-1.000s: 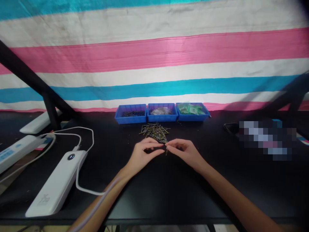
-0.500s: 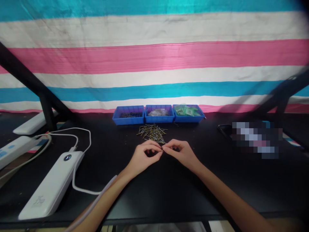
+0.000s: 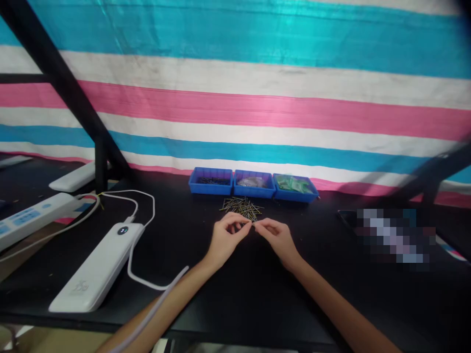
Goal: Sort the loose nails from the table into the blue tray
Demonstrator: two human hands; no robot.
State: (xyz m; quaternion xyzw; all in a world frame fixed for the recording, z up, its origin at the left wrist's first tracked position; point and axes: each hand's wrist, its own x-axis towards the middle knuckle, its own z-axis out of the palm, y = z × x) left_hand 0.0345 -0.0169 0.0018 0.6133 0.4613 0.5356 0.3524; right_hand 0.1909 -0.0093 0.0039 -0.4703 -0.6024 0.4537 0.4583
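My left hand (image 3: 228, 237) and my right hand (image 3: 278, 240) meet fingertip to fingertip over the black table, both closed in a pinch. Whatever lies between the fingertips is too small to make out. Just beyond them is a loose pile of thin metal pins (image 3: 243, 208), some silvery and some yellowish, perhaps screws or nails. Behind the pile three blue bins stand in a row: the left bin (image 3: 211, 189) with dark thin pieces, the middle bin (image 3: 254, 191) with clear plastic bags, the right bin (image 3: 296, 196) with green-and-white packets.
A white power bank (image 3: 97, 267) with a white cable (image 3: 142, 282) lies at left; the cable runs over my left forearm. Further left are a power strip (image 3: 37, 215) and a white box (image 3: 75, 177). A blurred-out device (image 3: 395, 235) lies at right. Black frame bars (image 3: 68, 81) slant upward.
The whole view has shifted and tilted, so the bins and power bank appear further right. My hands stay pinched together in front of the pile, with the fingers slightly rearranged.
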